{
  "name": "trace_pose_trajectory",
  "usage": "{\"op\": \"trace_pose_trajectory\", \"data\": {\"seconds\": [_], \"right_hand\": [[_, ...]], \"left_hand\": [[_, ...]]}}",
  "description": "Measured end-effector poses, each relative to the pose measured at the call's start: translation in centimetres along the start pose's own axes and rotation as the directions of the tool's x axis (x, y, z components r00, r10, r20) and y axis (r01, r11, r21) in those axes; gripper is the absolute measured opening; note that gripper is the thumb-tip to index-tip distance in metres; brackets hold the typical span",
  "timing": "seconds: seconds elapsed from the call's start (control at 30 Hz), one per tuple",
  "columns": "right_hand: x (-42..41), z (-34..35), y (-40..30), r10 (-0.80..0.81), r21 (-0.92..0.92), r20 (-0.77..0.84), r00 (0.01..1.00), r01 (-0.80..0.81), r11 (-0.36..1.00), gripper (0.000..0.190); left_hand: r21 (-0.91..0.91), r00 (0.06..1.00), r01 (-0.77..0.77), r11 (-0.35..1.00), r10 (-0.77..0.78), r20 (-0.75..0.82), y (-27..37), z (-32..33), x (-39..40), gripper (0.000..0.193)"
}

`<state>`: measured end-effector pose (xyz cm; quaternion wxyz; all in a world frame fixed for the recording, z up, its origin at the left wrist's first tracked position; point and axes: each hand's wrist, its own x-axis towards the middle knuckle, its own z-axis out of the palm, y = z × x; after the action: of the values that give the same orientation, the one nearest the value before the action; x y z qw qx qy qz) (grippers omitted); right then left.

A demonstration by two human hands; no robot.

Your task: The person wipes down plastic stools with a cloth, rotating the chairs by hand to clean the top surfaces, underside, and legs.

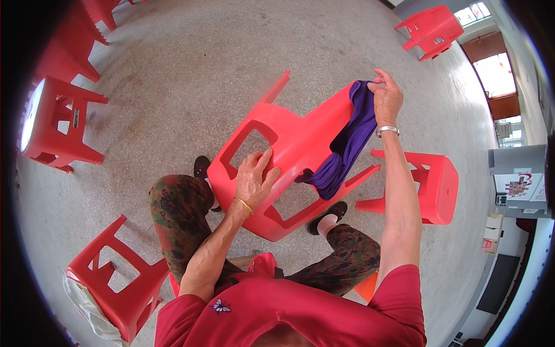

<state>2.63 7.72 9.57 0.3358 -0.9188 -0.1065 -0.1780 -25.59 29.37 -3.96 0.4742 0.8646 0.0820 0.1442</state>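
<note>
A red plastic stool (282, 130) lies tipped over in front of my knees, its legs pointing away from me. My left hand (256, 178), with a gold-coloured bangle at the wrist, rests on its side beside a cut-out opening, fingers spread. A purple cloth (353, 143) hangs along the stool's right side, its lower end bunched near another opening. My right hand (386, 97) pinches the cloth's upper end between thumb and fingers at the tip of a stool leg. A silver-coloured bangle is on that wrist.
Another red stool (438, 191) stands close on the right. At lower left is a red stool (117, 277) with a whitish cloth (93, 310) over its edge. More red stools (65, 123) stand at left, and stacked ones (433, 32) at far right. The floor (195, 65) is speckled.
</note>
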Motion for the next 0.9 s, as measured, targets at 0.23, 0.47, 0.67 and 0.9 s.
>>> {"op": "trace_pose_trajectory", "data": {"seconds": [0.23,0.47,0.67,0.9], "right_hand": [[-0.9,1.5,1.7,-0.011,-0.216,0.056,0.998,0.023,0.976,0.034],[-0.3,1.3,2.9,-0.087,-0.207,0.173,0.981,0.122,0.971,0.042],[0.1,1.0,2.7,-0.083,-0.228,0.245,0.966,0.141,0.963,0.031],[-2.1,1.2,5.8,-0.18,-0.125,0.053,0.982,0.185,0.975,0.018]], "left_hand": [[-0.005,0.999,0.032,0.999,-0.032,0.012,-0.2,-0.2,0.2,0.05],[-0.027,0.999,0.04,0.999,-0.039,0.026,0.0,0.1,0.4,0.051],[-0.049,0.998,0.056,0.997,-0.054,0.029,-0.2,0.0,0.3,0.05],[-0.071,0.998,0.064,0.995,-0.062,0.018,-0.1,-0.2,0.5,0.05]]}}
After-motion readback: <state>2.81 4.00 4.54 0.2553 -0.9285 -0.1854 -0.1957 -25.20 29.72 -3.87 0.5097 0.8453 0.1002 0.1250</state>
